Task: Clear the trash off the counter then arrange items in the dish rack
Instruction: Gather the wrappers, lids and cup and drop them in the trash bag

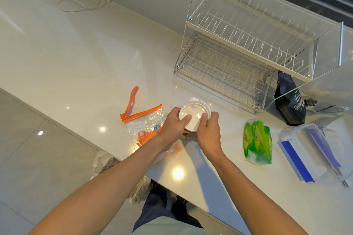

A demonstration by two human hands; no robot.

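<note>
Both hands grip a round white plastic container [193,112] with a clear lid, held just above the counter's front part. My left hand [174,125] holds its left side with the thumb on the lid. My right hand [207,133] holds the right side, thumb also on the lid. Something brownish shows under the container, mostly hidden by my hands. An empty two-tier wire dish rack [246,47] stands behind, to the right. A torn clear bag with orange print [145,126] and an orange strip [131,99] lie left of my hands. A crumpled green wrapper [257,141] lies to the right.
A clear rectangular box with blue clips [305,150] sits at the right edge. A dark pouch [290,105] leans by the rack's right end. A white cable [82,2] lies at the far left of the counter [86,53]. A plastic bag [107,162] sits on the floor below the counter edge.
</note>
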